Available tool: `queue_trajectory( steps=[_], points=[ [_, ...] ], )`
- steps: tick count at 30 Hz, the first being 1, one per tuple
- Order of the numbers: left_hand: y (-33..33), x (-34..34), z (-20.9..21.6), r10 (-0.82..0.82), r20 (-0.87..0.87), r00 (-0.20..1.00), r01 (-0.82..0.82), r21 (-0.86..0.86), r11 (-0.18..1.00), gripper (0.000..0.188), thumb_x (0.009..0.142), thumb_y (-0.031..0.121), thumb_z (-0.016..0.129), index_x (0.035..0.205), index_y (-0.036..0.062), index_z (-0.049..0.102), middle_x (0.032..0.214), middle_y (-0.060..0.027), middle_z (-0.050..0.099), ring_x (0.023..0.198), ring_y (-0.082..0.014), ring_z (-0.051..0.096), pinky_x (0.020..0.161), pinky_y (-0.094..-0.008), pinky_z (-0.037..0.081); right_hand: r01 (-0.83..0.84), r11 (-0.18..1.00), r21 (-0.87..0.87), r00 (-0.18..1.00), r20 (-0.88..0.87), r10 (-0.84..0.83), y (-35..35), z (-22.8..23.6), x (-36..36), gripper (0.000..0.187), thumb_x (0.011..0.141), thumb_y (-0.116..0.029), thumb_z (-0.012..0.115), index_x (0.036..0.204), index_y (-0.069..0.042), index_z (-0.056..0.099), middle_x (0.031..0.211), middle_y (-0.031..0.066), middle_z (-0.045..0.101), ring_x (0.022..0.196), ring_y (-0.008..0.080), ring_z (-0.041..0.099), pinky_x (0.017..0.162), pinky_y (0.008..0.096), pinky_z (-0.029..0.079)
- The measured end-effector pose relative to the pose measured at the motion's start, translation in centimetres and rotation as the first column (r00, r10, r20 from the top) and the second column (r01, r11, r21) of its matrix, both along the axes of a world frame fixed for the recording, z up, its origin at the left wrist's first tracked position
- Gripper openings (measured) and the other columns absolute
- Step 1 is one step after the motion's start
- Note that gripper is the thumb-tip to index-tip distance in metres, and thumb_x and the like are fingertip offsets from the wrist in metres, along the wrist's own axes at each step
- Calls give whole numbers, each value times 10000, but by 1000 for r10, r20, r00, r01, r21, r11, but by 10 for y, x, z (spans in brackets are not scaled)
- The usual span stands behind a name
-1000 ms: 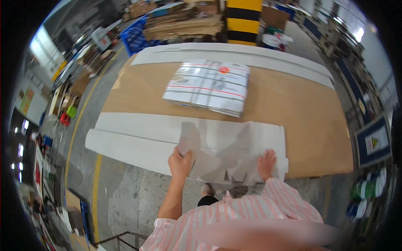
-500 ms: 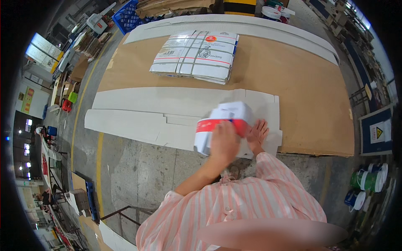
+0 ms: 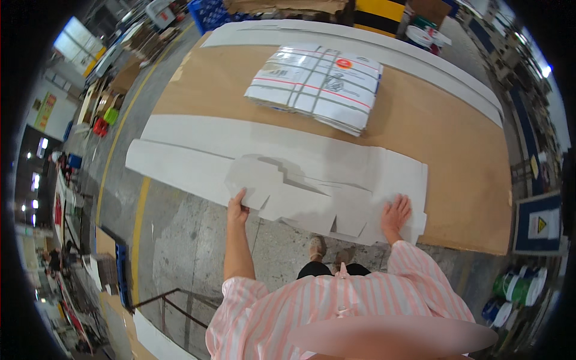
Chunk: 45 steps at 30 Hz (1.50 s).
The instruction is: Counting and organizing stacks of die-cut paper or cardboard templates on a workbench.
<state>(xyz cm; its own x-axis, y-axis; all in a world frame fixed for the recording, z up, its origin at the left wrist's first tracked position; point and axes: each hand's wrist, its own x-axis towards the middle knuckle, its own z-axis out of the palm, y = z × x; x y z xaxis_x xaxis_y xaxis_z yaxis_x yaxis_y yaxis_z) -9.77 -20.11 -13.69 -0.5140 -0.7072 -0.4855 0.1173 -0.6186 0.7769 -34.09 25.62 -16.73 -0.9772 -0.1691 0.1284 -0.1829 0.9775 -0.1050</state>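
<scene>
Across the frame spreads a brown board (image 3: 468, 207); along its lower side lies a white cardboard sheet (image 3: 336, 157), opened out, its cut flaps (image 3: 306, 209) seemingly not yet flat; at upper centre sits a white bundle (image 3: 315, 87), already strapped; right of centre the right hand (image 3: 397, 216) rests flat, splayed; left of centre the left hand (image 3: 239, 209) pinches the sheet's edge.

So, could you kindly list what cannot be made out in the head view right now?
In the head view:
- Left hand: how firmly it grips the white cardboard; some fingers are hidden by the hand and the cardboard's edge.
- Right hand: its palm, hidden by the back of the hand.
- Strapped bundle: its underside, hidden by the bundle itself.
- Yellow-and-black post: its top, cut off by the upper edge.
</scene>
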Motion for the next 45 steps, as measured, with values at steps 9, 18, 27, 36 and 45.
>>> queue_trajectory(
  steps=[9,18,27,36,45],
  points=[
    [81,-74,133,38,231,972,115,-613,782,356,729,66,642,1057,-47,561,947,-101,630,838,-211,600,741,-309,461,11,999,32,1000,11,-11,24,-9,-16,600,870,-353,415,1346,-17,272,1417,190,223,1326,330,142,1050,494,107],
    [410,-170,127,176,633,754,535,-437,-723,437,786,192,464,1101,-104,533,1054,-325,540,909,-468,550,772,-517,443,20,989,144,1000,6,-21,50,-22,-21,627,859,-372,432,1368,-61,240,1426,164,198,1331,331,123,1058,483,98],
    [338,-156,184,-94,523,847,434,-782,-447,519,719,266,654,1096,-66,526,1059,-183,583,958,-314,557,838,-391,442,15,999,29,999,39,-16,48,-11,-18,643,860,-382,439,1378,-70,219,1425,166,184,1336,327,102,1058,494,84],
    [108,-50,124,-93,-88,992,83,-105,991,572,814,281,617,1273,17,400,1183,-106,509,1090,-230,483,904,-384,404,24,1000,-16,1000,-12,-25,51,-6,-24,618,858,-361,449,1334,-7,275,1395,201,243,1313,349,154,1037,517,117],
    [28,-25,8,-14,10,1000,14,4,1000,525,745,121,673,1207,7,451,1103,-100,549,1002,-246,530,852,-389,447,15,1000,-27,1000,26,-15,52,-3,-20,610,863,-347,441,1347,-23,260,1417,187,210,1324,342,140,1057,505,98]
  ],
)
